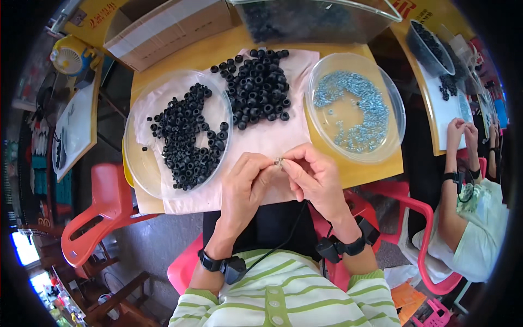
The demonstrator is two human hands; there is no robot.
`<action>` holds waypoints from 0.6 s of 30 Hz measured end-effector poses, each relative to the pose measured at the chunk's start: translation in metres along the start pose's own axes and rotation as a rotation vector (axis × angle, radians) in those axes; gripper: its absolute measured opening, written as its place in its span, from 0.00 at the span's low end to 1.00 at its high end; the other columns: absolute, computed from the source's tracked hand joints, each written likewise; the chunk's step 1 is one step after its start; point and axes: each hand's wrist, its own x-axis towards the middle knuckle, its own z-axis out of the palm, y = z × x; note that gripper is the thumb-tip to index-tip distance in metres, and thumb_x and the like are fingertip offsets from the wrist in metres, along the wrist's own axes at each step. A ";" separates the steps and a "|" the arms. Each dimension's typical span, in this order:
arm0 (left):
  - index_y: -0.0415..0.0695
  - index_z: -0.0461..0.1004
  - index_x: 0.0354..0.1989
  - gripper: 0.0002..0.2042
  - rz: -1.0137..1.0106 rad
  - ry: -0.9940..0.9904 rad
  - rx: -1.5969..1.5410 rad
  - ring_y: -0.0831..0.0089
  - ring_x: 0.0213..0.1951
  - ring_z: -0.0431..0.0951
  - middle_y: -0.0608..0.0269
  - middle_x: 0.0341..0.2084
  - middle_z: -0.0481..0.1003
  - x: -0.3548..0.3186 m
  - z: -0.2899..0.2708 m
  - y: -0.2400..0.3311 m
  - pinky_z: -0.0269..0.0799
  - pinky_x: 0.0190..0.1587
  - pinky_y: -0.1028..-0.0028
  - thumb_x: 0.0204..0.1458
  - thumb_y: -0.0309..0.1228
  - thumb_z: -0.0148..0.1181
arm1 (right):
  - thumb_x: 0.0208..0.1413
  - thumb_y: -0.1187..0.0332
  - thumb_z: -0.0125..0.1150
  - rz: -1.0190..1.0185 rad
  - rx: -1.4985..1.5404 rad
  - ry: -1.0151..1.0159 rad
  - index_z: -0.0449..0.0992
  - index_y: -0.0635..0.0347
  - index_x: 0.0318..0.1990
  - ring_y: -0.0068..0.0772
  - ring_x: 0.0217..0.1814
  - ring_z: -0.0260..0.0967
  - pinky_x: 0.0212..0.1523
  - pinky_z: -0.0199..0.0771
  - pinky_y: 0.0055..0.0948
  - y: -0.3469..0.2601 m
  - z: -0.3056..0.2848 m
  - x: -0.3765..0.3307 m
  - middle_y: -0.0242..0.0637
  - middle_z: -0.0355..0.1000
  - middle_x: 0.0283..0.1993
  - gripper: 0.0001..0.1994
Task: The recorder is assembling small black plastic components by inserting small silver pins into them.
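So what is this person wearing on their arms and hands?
Both hands are bare, with no gloves. The left hand has a black band at the wrist carrying a small black box. The right hand has a similar black strap with black blocks around the wrist. A thin black cable runs between the forearms. The sleeves are white with light green stripes and green cuffs.

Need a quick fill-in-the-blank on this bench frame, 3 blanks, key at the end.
1. Both hands, left hand and right hand, pinch one small ____-coloured part between their fingertips.
2. The black rubber rings on the left lie in a clear ____.
3. The clear bowl on the right holds small ____-coloured metal pieces.

Missing words: silver; bowl; silver
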 end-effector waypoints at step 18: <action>0.42 0.78 0.44 0.15 -0.082 -0.005 0.026 0.82 0.22 0.71 0.62 0.33 0.75 -0.002 0.001 -0.004 0.67 0.22 0.82 0.45 0.19 0.68 | 0.59 0.78 0.55 0.074 -0.058 0.099 0.72 0.65 0.42 0.10 0.23 0.62 0.19 0.66 0.12 0.002 0.003 0.002 0.28 0.70 0.30 0.05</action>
